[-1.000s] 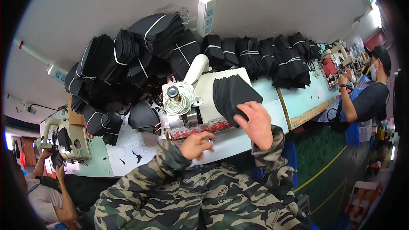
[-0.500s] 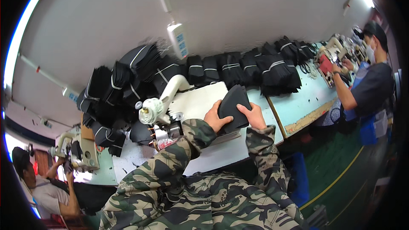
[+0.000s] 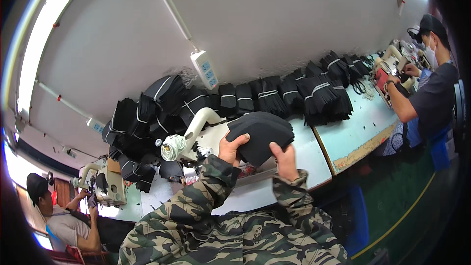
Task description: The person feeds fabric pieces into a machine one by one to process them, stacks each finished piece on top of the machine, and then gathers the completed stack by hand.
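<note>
Between my two hands is a stack of black fabric pieces, fanned out a little and held above the table. My left hand grips its left side, with the thumb on top and the fingers mostly hidden underneath. On the lower right edge, my right hand is closed, its thumb pressed against the pieces. Just left of the stack stands a cream sewing machine, with a wound bundle of whitish thread at its near end. The stack covers part of the machine's pale bed.
Several tied bundles of black fabric line the wall behind the machine. A power strip hangs above them. Co-workers sit at machines on the left and right. A blue bin stands below the table's right side.
The fabric stack has turned from a steep, narrow bundle to a wider, flatter fan. My left hand has shifted left, and my right hand has come lower and nearer. The whole view has tilted up somewhat.
</note>
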{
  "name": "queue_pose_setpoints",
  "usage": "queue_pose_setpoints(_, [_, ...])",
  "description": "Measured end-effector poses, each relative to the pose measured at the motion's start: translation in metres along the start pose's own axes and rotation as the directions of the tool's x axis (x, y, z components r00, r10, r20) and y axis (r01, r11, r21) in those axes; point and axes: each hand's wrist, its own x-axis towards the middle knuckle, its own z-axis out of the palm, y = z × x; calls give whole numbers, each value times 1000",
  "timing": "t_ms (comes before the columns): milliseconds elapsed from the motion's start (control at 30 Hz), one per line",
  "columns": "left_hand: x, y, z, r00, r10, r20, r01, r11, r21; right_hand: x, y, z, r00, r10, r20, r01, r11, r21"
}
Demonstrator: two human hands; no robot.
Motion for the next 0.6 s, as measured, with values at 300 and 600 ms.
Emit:
queue_pose_setpoints(300, [9, -16, -65, 962, 145, 232, -258, 761, 596, 47, 5, -18, 833, -4, 554, 522, 342, -782])
queue_pose_setpoints(600, [17, -38, -13, 973, -25, 231, -122, 790, 601, 37, -11, -45, 921, 110, 372, 156, 773, -615])
